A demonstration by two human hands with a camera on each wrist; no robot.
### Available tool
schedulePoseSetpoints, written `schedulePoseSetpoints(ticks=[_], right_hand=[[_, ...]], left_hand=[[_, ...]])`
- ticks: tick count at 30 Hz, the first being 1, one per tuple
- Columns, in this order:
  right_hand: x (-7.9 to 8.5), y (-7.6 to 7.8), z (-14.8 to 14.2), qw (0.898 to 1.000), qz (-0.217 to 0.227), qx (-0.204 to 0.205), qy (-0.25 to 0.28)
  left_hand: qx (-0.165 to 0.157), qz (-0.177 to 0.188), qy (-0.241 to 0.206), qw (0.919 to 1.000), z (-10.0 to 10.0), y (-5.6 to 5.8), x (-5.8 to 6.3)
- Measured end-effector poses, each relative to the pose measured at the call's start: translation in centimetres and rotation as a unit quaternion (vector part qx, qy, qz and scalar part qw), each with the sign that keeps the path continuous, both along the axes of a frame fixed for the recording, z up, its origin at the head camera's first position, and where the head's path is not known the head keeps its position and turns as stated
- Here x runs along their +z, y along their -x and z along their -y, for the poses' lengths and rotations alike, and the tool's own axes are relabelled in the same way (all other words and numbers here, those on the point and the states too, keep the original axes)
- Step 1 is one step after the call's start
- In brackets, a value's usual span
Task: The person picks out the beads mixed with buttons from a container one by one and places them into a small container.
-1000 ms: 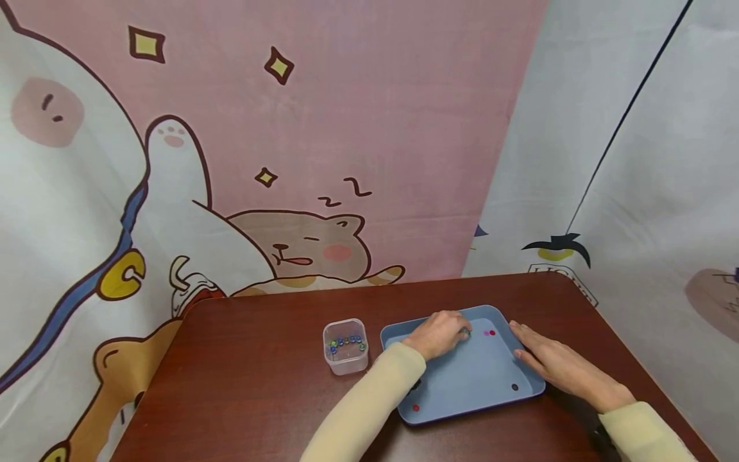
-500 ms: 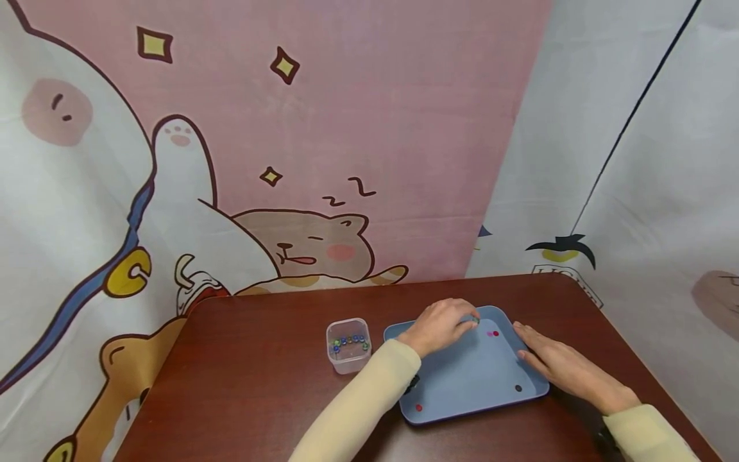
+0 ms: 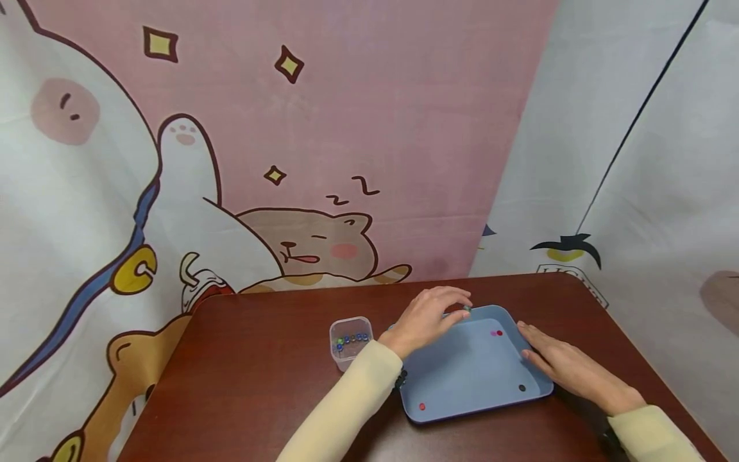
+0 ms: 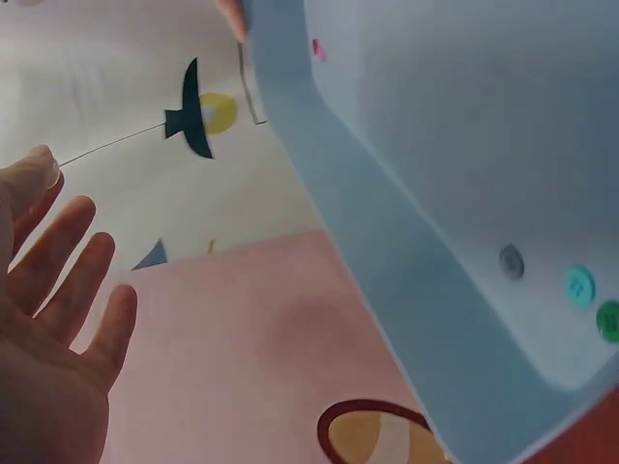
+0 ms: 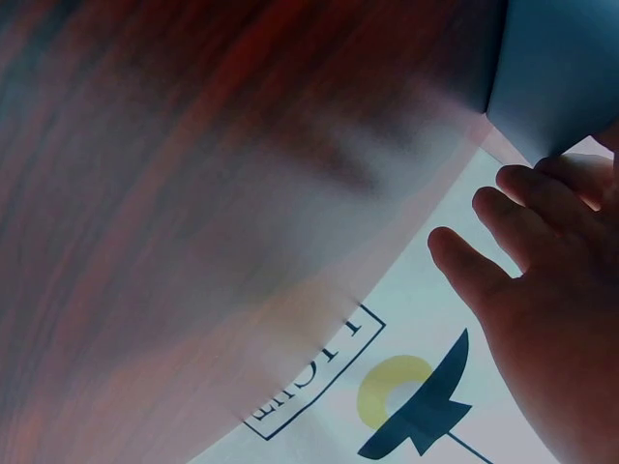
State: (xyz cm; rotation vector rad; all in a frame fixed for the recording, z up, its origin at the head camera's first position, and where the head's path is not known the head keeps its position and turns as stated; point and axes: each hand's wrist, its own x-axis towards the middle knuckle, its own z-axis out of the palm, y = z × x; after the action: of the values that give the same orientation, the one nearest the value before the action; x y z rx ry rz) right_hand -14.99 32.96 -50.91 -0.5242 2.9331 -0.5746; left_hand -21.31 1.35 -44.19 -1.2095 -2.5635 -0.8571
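Observation:
My left hand point(image 3: 424, 321) is raised over the far left part of the blue tray point(image 3: 473, 372). Between its thumb and index fingertip it pinches a small greenish marble point(image 3: 467, 309), which cannot be made out in the left wrist view. The other fingers of that hand point(image 4: 63, 329) are loosely spread. My right hand point(image 3: 577, 372) lies with straight fingers along the tray's right wall, touching it. A clear plastic box point(image 3: 345, 362), left of the tray, holds several blue and green marbles point(image 3: 353, 338); the left sleeve partly covers it.
Flat buttons lie in the tray: a red one point(image 3: 499, 333) beside a pink one, a dark one point(image 3: 522, 387), another red one point(image 3: 422, 407). The left wrist view adds a turquoise button point(image 4: 579, 286) and a green one point(image 4: 610, 320). A printed cloth point(image 3: 404, 128) hangs behind the brown table point(image 3: 260, 385).
My left hand has lifted the marble up from the tray and drawn back to the left, towards the clear box. The right hand stays against the tray's side.

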Motion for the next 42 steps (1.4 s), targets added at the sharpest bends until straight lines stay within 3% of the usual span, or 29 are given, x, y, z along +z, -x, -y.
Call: schedulePoseSetpoints(ticks=[6,12,21,30,42], right_hand=[[0.0,0.0,-0.1,1.000,-0.004,0.005,0.007],[0.0,0.1,-0.2,1.000,0.001,0.003,0.002],[-0.2,0.2,-0.3,1.000,-0.007,0.004,-0.002],[-0.2,0.3,-0.2,1.000,0.000,0.005,0.002],[-0.1,0.3,-0.2,1.000,0.005,0.004,0.003]], left_hand=[[0.001,-0.031,-0.027,0.9992,1.8,-0.5,0.8],[0.016,-0.048,-0.047,0.9976,4.9,-1.1,1.5],[0.044,-0.058,-0.071,0.9948,9.4,-2.0,1.6],[0.068,-0.055,-0.067,0.9939,13.2,-2.9,0.9],[0.110,-0.047,-0.017,0.9927,17.2,-4.0,-1.5]])
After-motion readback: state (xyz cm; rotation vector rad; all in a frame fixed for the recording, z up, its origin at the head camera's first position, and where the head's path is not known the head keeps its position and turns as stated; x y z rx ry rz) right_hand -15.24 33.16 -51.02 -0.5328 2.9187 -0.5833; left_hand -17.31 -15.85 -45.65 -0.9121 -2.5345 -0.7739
